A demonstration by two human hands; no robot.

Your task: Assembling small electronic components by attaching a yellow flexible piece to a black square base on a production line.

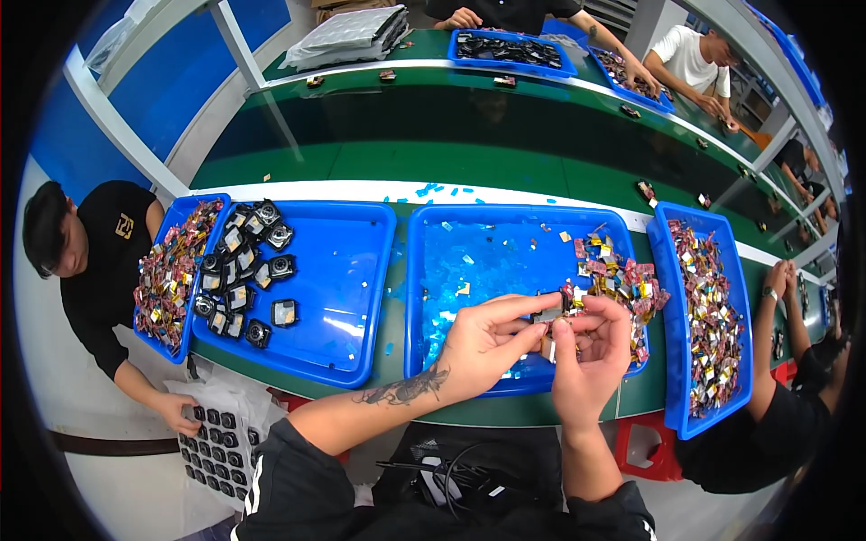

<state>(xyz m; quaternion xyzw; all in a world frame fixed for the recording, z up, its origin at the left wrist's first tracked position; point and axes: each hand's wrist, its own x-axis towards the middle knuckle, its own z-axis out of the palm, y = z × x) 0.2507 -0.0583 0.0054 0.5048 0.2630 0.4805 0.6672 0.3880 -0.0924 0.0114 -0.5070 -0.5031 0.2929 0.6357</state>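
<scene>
Over the middle blue tray [519, 213], my left hand [483, 347] and my right hand [591, 365] meet, fingers closed. Between their fingertips they hold a small black and silver electronic part [547, 316]; the fingers hide much of it. Under and beyond my right hand, a heap of small red circuit boards [631, 281] with yellow and silver patches fills the tray's right side. Scattered blue film pieces [469, 257] lie on the tray's left side. In the blue tray [347, 270] to the left, black square housings [239, 257] with round centres are piled along its left side.
Narrow blue trays of circuit boards stand at far left [185, 230] and right [747, 352]. A green conveyor [379, 135] carrying scattered parts runs behind. At left, a co-worker [108, 252] reaches to a tray of black parts [216, 451]. Others work across and at right. A red stool [654, 451] stands below.
</scene>
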